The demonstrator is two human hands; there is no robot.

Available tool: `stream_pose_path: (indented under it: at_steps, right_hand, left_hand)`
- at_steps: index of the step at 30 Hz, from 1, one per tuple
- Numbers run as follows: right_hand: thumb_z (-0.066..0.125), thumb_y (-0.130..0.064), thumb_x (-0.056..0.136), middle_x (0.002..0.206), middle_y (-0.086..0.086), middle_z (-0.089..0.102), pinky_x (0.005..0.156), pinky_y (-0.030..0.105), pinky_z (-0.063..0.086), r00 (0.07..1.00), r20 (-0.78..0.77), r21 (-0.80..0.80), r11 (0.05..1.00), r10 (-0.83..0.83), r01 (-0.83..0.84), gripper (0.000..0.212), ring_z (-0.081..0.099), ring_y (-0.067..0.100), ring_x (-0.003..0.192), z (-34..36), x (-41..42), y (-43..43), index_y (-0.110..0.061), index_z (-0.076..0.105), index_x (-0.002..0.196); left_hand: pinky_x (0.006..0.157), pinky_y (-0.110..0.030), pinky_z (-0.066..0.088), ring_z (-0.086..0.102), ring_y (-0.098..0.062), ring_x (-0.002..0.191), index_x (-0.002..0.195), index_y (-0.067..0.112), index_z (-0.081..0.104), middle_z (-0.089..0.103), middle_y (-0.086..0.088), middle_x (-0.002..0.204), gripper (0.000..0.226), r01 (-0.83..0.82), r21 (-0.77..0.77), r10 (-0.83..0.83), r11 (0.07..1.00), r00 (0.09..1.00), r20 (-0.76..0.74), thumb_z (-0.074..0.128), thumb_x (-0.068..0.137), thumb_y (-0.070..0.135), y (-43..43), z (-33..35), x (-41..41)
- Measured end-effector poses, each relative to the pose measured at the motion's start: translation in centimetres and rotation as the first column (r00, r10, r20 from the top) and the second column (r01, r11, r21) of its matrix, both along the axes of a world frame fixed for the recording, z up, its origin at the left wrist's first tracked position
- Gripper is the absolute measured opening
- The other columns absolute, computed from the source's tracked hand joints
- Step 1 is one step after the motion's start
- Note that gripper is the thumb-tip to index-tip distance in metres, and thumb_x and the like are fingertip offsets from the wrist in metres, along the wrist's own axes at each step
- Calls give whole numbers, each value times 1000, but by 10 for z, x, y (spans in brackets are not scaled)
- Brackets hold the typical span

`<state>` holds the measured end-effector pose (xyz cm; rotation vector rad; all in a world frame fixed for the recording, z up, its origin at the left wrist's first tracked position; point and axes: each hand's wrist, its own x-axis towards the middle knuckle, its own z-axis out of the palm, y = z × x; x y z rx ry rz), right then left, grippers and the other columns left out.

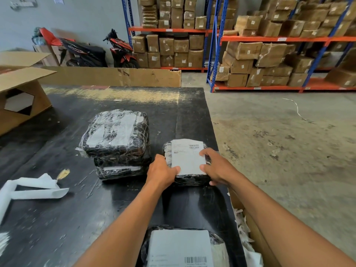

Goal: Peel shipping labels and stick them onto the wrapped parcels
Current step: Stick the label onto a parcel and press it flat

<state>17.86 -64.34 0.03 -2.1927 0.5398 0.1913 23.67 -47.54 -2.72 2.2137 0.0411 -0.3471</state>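
A small black wrapped parcel (pixel 187 179) lies near the right edge of the black table (pixel 77 209), with a white shipping label (pixel 187 157) on its top. My left hand (pixel 160 173) grips the parcel's left side, thumb on the label's lower left corner. My right hand (pixel 217 166) holds the right side, fingers pressing on the label's right edge. A stack of three wrapped parcels (pixel 117 139) without labels stands to the left. Another labelled parcel (pixel 183 247) lies at the bottom, close to me.
Peeled white backing strips (pixel 34 189) lie at the table's left. An open cardboard box (pixel 21 89) stands at the far left. A carton with paper scraps (pixel 248 237) sits beside the table on the right. Shelves of boxes (pixel 269 54) and motorbikes (pixel 119 51) fill the back.
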Motion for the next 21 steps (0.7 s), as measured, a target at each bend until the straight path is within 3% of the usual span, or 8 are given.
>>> stream_pose_path:
  at_steps: [4,7,9,12,14,16,18,21]
  right_hand:
    - [41,-24,100,87,8,55,47,26,51,988,-55,59,987,-147,150,47,51,16,58,-7,6,-4,-11,28,143]
    - [51,-51,96,119,12,59,60,33,56,989,-55,-105,986,-139,133,71,65,26,87,-8,9,3,-5,26,143]
    - [56,-48,95,130,15,56,75,38,55,993,-60,-194,977,-104,91,68,63,32,104,-8,12,4,-5,30,141]
    - [50,-30,101,113,13,56,51,29,50,993,-52,-77,992,-107,103,31,60,27,83,-12,13,-1,-11,41,124]
    - [44,-21,102,88,10,49,43,26,44,987,-23,32,986,-161,162,8,49,22,64,-16,12,-6,-17,45,96]
    - [40,-21,102,72,4,39,43,25,42,981,3,53,979,-196,195,31,42,19,53,-19,12,-6,-25,31,73]
    - [43,-37,101,80,7,50,51,24,46,986,19,-2,986,-164,164,22,54,20,59,-17,8,-1,-24,42,82]
    - [55,-50,94,129,12,57,83,33,48,994,-6,-171,980,-106,103,58,59,31,112,-15,4,5,-11,42,135]
  left_hand:
    - [77,-41,61,66,-20,83,106,10,54,65,-6,107,28,18,-48,-22,999,997,-73,66,82,18,1,3,6]
    - [72,-39,63,64,-15,70,95,8,60,65,-4,100,14,-7,-105,-7,994,991,-133,64,90,20,-1,9,8]
    - [73,-38,62,62,-16,66,88,8,60,62,-4,93,16,8,-109,-23,994,990,-138,66,92,22,-1,11,9]
    - [77,-40,61,56,-17,72,74,4,53,55,-6,86,24,4,-164,-37,986,980,-194,64,94,12,0,13,11]
    - [75,-38,61,55,-17,75,73,4,51,55,-7,89,24,11,-206,-58,979,973,-222,60,95,6,2,14,11]
    - [73,-33,60,56,-14,77,73,7,53,56,-5,89,24,19,-256,-81,967,969,-235,55,97,2,4,15,9]
    - [70,-28,60,58,-11,78,82,9,61,60,0,88,15,26,-284,-99,958,965,-244,57,96,5,5,13,7]
    - [76,-32,61,59,-12,80,85,10,63,61,1,89,8,66,-255,-114,965,977,-180,69,90,10,5,10,6]
